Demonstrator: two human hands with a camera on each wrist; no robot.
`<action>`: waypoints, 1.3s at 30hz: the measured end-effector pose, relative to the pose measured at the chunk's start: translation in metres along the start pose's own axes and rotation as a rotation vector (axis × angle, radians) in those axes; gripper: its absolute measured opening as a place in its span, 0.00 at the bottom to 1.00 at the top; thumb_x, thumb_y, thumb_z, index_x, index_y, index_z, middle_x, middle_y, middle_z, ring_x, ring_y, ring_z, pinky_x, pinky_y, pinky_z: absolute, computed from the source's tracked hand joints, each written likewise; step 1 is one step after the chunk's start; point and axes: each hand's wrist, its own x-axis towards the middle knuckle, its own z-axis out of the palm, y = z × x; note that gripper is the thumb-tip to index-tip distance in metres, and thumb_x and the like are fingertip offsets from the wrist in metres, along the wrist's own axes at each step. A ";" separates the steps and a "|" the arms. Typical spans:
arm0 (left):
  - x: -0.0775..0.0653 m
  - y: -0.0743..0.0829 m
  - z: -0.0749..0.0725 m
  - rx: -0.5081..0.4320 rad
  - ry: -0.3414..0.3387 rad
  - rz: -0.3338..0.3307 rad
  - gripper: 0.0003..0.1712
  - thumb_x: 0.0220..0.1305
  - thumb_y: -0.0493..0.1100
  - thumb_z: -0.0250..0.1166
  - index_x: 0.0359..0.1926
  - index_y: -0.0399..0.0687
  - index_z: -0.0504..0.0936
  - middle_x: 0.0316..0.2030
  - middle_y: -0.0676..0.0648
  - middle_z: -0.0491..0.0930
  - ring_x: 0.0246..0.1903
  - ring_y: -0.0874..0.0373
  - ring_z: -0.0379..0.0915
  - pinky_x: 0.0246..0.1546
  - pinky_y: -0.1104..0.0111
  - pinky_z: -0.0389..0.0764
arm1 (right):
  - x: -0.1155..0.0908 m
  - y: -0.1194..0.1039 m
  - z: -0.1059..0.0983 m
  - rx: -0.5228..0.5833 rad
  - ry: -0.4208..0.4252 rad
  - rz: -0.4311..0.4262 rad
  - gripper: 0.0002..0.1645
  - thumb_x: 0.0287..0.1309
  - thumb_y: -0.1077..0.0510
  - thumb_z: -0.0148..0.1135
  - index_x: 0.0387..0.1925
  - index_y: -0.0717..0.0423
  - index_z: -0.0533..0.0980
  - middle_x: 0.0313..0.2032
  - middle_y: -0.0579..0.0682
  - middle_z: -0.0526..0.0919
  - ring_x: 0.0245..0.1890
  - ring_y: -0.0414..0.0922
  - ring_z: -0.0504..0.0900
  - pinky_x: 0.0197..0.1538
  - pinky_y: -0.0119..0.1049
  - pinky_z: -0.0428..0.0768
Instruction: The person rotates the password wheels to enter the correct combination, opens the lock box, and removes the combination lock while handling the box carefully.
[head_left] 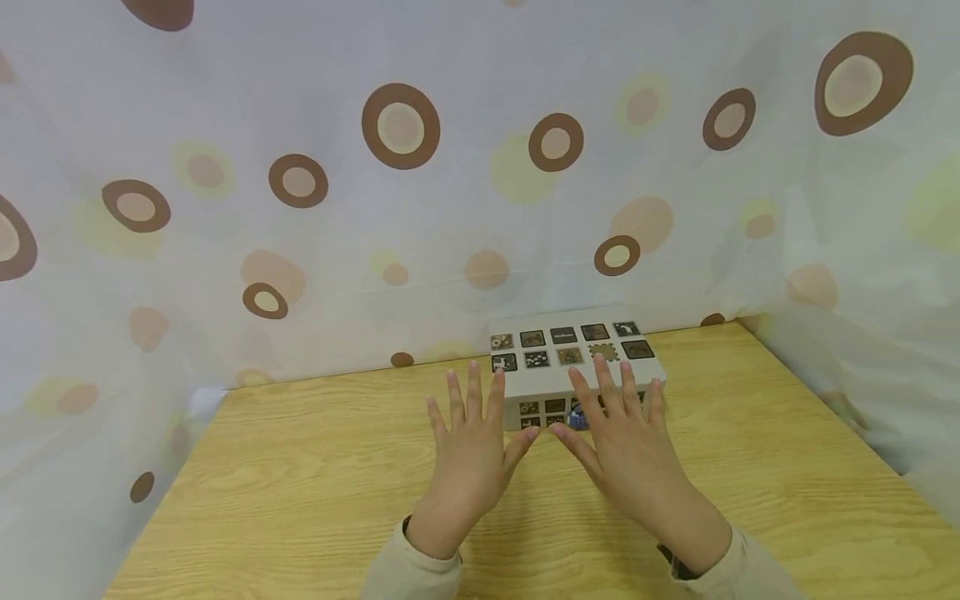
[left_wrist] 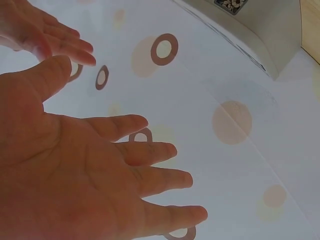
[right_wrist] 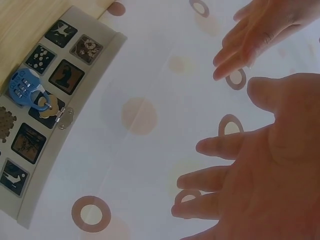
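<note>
Head view shows a pale box (head_left: 543,383) standing at the back of a wooden table (head_left: 330,475), close to a spotted sheet (head_left: 465,58), with small dark pictures over its top and front. Both hands are raised in front of it, nearer the person. The left hand (head_left: 468,462) has its fingers straight and spread wide, holding nothing, near the box's left end. The right hand (head_left: 633,467) is likewise flat and spread, nothing in it, its fingertips overlapping the box from this angle; the right wrist view shows them apart from it.

That same wrist view shows a blue padlock (right_wrist: 22,87) hanging by its shackle at a gold-coloured loop (right_wrist: 49,107), just beside a metal latch (right_wrist: 65,118) at the lid's edge. Whether the shackle is fastened, I cannot tell.

As far as can be judged, the lid is down, the lock hangs on the box and neither hand is at work on them; whether handling is finished or unstarted cannot be told.
</note>
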 end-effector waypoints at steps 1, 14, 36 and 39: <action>0.000 0.001 0.000 -0.005 0.001 0.001 0.44 0.69 0.63 0.50 0.75 0.47 0.48 0.74 0.35 0.38 0.71 0.35 0.26 0.65 0.35 0.37 | 0.000 0.001 0.000 0.002 0.002 0.002 0.42 0.69 0.36 0.44 0.74 0.56 0.53 0.72 0.66 0.44 0.71 0.68 0.41 0.65 0.71 0.40; 0.007 0.008 -0.001 -0.020 -0.006 0.028 0.44 0.69 0.63 0.50 0.76 0.48 0.47 0.74 0.37 0.37 0.72 0.35 0.27 0.65 0.35 0.37 | 0.004 0.007 -0.007 0.029 0.019 0.036 0.39 0.70 0.39 0.47 0.72 0.56 0.56 0.72 0.67 0.46 0.70 0.69 0.43 0.65 0.72 0.42; 0.015 0.018 0.004 -0.024 0.014 0.087 0.40 0.70 0.59 0.52 0.75 0.49 0.51 0.73 0.36 0.49 0.71 0.36 0.40 0.67 0.40 0.50 | 0.006 0.015 -0.007 0.077 0.064 0.048 0.36 0.69 0.46 0.53 0.69 0.63 0.61 0.69 0.71 0.52 0.69 0.72 0.47 0.64 0.72 0.43; 0.017 0.019 0.005 -0.023 0.022 0.096 0.39 0.70 0.58 0.53 0.75 0.48 0.52 0.72 0.36 0.49 0.71 0.36 0.41 0.67 0.41 0.51 | 0.007 0.015 -0.008 0.081 0.064 0.054 0.36 0.69 0.46 0.52 0.69 0.63 0.61 0.70 0.71 0.52 0.69 0.72 0.48 0.65 0.72 0.43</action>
